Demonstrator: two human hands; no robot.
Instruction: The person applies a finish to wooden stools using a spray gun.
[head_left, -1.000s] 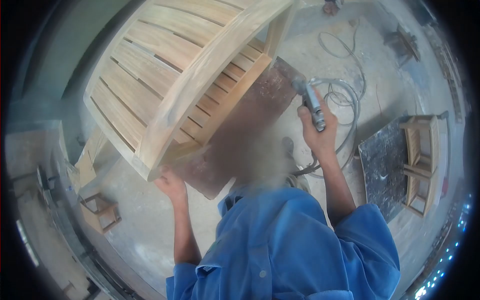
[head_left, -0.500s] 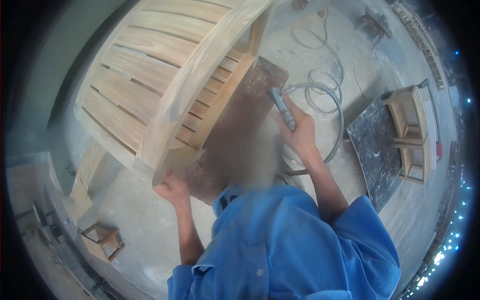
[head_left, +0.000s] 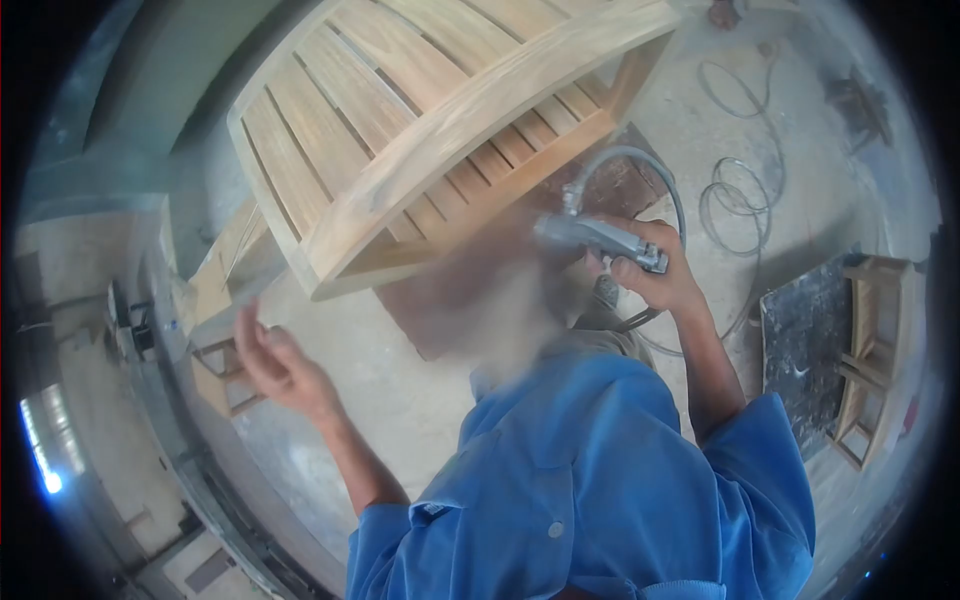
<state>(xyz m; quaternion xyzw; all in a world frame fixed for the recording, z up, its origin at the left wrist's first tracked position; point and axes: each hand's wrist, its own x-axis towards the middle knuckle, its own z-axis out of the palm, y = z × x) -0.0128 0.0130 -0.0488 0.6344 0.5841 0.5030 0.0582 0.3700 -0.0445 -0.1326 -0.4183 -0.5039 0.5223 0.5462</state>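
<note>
The right hand (head_left: 650, 265) is wrapped around a metal spray gun (head_left: 600, 240), its nozzle end pointing left, toward the middle of the view. A grey hose (head_left: 668, 178) arcs up from the gun and curves down beside the right forearm. The left hand (head_left: 280, 365) is raised off everything, its fingers loosely spread and slightly curled, apart from the near corner of a slatted wooden piece (head_left: 410, 150). That piece, perhaps a chair or bench though its far end runs out of view, lies tilted in front of the person, over a dark reddish board (head_left: 410, 315). A pale blur hides part of the board, close to the blue shirt (head_left: 610, 470). A small wooden frame (head_left: 225, 375) stands on the floor behind the left hand.
</note>
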